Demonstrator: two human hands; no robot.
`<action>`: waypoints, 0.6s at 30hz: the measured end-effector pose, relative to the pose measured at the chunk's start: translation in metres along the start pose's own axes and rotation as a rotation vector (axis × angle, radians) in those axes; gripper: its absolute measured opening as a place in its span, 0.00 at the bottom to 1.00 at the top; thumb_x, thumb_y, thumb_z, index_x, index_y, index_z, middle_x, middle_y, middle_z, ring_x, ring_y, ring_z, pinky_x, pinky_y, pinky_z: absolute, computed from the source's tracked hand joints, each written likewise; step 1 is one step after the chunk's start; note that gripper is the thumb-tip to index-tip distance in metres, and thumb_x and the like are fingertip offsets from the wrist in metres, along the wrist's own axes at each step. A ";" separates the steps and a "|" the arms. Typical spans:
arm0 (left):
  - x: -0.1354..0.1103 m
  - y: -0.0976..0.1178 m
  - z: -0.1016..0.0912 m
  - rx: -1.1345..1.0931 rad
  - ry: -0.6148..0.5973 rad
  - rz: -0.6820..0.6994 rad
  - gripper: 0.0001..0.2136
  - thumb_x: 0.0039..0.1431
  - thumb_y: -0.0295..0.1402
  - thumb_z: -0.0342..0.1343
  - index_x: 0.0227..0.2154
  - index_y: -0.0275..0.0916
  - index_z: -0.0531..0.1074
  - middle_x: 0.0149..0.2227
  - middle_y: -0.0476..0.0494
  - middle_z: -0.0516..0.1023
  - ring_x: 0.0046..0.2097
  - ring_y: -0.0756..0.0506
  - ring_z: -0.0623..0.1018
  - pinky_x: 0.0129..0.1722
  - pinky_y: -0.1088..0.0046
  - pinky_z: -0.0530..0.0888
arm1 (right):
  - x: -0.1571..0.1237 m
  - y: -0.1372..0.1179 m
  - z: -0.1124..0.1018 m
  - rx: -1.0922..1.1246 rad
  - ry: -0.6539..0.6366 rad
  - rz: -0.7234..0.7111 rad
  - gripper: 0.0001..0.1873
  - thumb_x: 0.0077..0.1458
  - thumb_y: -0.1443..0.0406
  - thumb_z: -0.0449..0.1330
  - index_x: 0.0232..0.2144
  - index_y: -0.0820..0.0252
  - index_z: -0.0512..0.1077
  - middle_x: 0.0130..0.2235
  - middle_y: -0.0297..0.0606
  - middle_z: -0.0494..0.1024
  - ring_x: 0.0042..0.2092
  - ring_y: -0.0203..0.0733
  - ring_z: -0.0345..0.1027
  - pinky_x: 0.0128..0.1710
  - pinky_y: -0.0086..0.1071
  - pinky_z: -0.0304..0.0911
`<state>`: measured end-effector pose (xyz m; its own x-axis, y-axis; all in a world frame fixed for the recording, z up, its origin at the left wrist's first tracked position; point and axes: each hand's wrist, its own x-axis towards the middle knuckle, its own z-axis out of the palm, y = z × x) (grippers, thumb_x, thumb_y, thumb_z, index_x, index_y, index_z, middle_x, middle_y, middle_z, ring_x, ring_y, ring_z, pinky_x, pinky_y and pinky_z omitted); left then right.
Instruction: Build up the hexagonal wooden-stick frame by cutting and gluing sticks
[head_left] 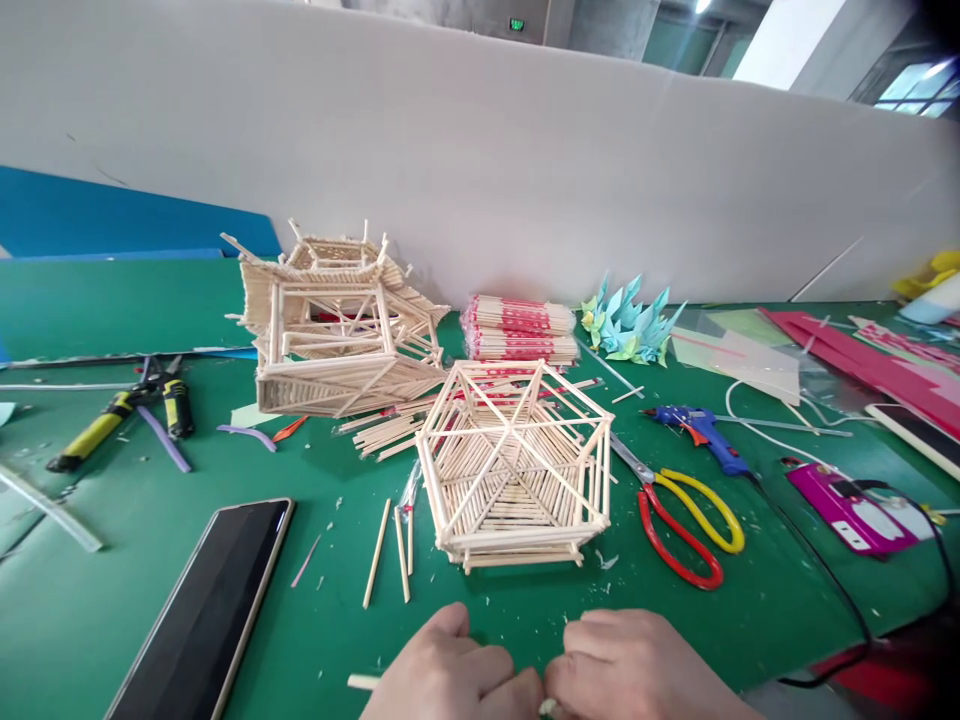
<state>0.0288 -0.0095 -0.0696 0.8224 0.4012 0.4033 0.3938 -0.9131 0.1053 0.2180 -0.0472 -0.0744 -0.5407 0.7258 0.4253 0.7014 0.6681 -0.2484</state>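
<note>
Both hands are at the bottom edge, curled and nearly touching. My left hand (pixel 457 668) is closed, and a pale wooden stick (pixel 363 682) pokes out on its left side; whether the fist grips it cannot be seen. My right hand (pixel 630 660) is also closed. A small pale bit (pixel 550 707) shows between the two hands, its kind unclear. Just beyond them stands a six-sided frame of wooden sticks (pixel 510 430), with slatted sticks inside and crossing spokes on top. Several loose sticks (pixel 377 553) lie left of the frame.
A larger stick-built pavilion (pixel 330 385) stands back left, beside bundled sticks in red-printed wrap (pixel 521 318) and blue paper folds (pixel 634 320). Right are scissors (pixel 680 560), a blue glue gun (pixel 697 430) with its cord, and a pink package (pixel 851 510). Left are a phone (pixel 206 610) and yellow-handled pliers (pixel 97 430).
</note>
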 end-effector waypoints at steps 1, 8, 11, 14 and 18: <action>0.000 0.000 0.001 0.005 0.024 0.004 0.15 0.61 0.23 0.39 0.19 0.41 0.60 0.13 0.57 0.64 0.14 0.52 0.60 0.22 0.72 0.53 | 0.001 0.000 -0.002 0.011 -0.033 0.008 0.26 0.65 0.61 0.35 0.17 0.58 0.56 0.16 0.28 0.60 0.18 0.32 0.52 0.18 0.29 0.43; 0.011 0.002 0.002 0.128 0.091 -0.178 0.14 0.54 0.20 0.38 0.24 0.40 0.66 0.15 0.52 0.67 0.14 0.48 0.64 0.20 0.71 0.56 | 0.013 -0.005 -0.020 -0.060 -0.296 0.276 0.11 0.56 0.72 0.48 0.24 0.57 0.64 0.23 0.32 0.69 0.24 0.37 0.66 0.21 0.29 0.53; 0.008 0.003 0.001 0.177 0.030 -0.285 0.12 0.53 0.19 0.40 0.29 0.38 0.67 0.17 0.49 0.69 0.16 0.47 0.65 0.20 0.71 0.58 | 0.008 -0.007 -0.020 -0.023 -0.328 0.395 0.12 0.56 0.73 0.45 0.29 0.57 0.67 0.27 0.35 0.72 0.27 0.40 0.69 0.24 0.30 0.58; 0.004 0.007 0.003 0.102 0.040 -0.310 0.12 0.56 0.21 0.39 0.29 0.39 0.67 0.16 0.51 0.68 0.16 0.47 0.65 0.19 0.72 0.59 | -0.008 0.000 -0.017 0.001 -0.316 0.426 0.14 0.59 0.71 0.44 0.34 0.56 0.69 0.28 0.34 0.74 0.28 0.39 0.71 0.25 0.29 0.62; 0.004 0.014 0.005 -0.068 0.149 -0.378 0.12 0.61 0.25 0.39 0.31 0.40 0.67 0.18 0.52 0.70 0.18 0.48 0.67 0.20 0.73 0.62 | -0.038 0.031 -0.011 -0.154 -0.091 0.526 0.15 0.61 0.65 0.44 0.35 0.56 0.71 0.32 0.35 0.78 0.30 0.40 0.73 0.25 0.30 0.64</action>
<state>0.0397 -0.0200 -0.0707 0.5546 0.6987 0.4518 0.6244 -0.7084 0.3291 0.2652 -0.0560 -0.0890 -0.1324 0.9709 0.1997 0.9437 0.1851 -0.2743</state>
